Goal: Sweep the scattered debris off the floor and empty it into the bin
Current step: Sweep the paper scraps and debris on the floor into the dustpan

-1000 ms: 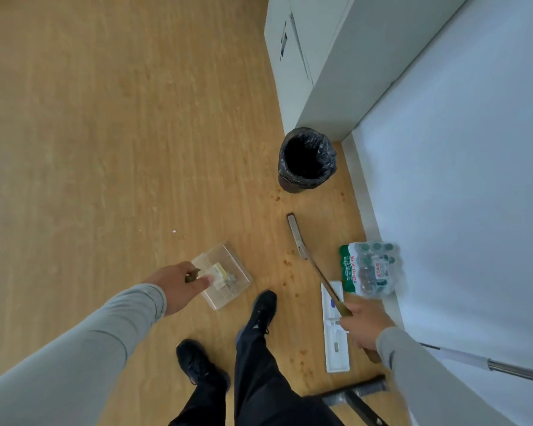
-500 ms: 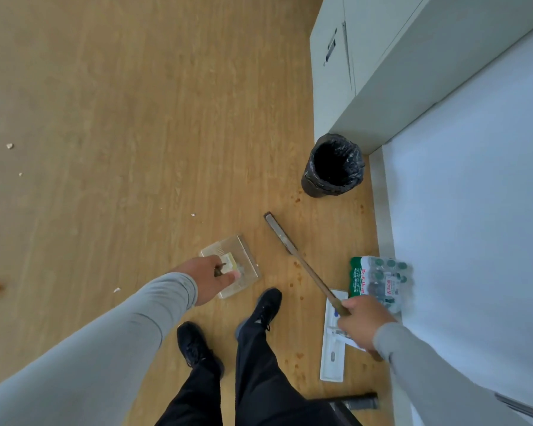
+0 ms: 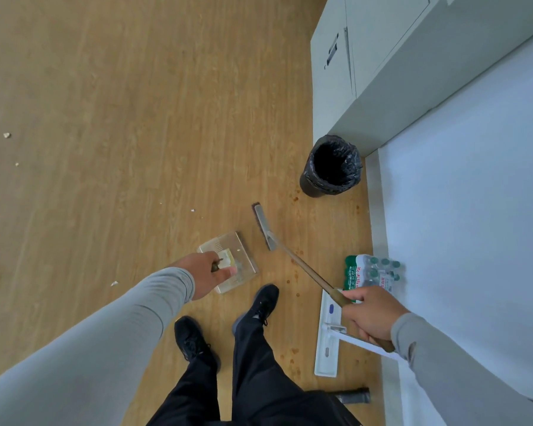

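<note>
- Left hand (image 3: 204, 273) still grips the clear plastic dustpan (image 3: 230, 261), scraps aboard.
- Right hand (image 3: 371, 313) clutches the wooden-handled broom (image 3: 290, 255).
- Black-lined round bin (image 3: 331, 166), one o'clock, now closer: emptying next.

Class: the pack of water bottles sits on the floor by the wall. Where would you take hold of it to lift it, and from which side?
Judging by its pose, the pack of water bottles is best gripped by its two long sides from above, both hands spread. The white wall blocks one side, and the mop head lies near it.
</note>
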Motion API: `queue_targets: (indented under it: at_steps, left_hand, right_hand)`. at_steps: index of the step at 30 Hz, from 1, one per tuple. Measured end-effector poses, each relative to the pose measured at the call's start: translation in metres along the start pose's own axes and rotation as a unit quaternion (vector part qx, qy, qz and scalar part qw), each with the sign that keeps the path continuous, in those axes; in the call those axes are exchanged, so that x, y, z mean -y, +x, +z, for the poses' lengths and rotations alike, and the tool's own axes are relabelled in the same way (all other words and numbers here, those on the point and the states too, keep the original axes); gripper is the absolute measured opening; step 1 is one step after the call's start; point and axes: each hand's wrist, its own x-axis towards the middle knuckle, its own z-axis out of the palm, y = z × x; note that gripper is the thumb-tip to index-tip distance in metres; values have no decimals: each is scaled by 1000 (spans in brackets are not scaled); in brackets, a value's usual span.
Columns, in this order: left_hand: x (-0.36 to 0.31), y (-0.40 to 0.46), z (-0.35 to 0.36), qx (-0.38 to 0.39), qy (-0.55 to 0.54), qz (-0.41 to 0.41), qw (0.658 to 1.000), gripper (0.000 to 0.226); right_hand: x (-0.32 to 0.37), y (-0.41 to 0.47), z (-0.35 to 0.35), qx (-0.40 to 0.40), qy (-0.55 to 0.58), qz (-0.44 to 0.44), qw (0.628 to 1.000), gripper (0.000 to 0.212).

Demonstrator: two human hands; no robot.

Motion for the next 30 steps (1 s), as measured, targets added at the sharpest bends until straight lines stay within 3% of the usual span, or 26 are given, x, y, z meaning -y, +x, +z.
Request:
queue_targets:
  at_steps: [7, 10, 18, 22, 30]
  left_hand:
    - [23, -2, 6, -14, -46, -6, 999, 76]
    - [29, -5, 3, -19, -50, 1, 999, 79]
    - [79, -43, 5, -54, -99, -13, 994, 67]
    - [111, -68, -1, -75, -153, -32, 985, 72]
    - [165, -76, -13, -121, -244, -96, 958, 69]
  right_hand:
    - [38, 7, 63, 42, -83, -28, 995, 62]
    - [47, -3, 53, 57, -78, -28, 995, 62]
    - [60, -53, 22, -3, -75, -48, 996, 60]
    - [85, -72, 33, -32, -67, -69, 995, 56]
    - [172, -46, 52, -56, -195, -122, 972, 39]
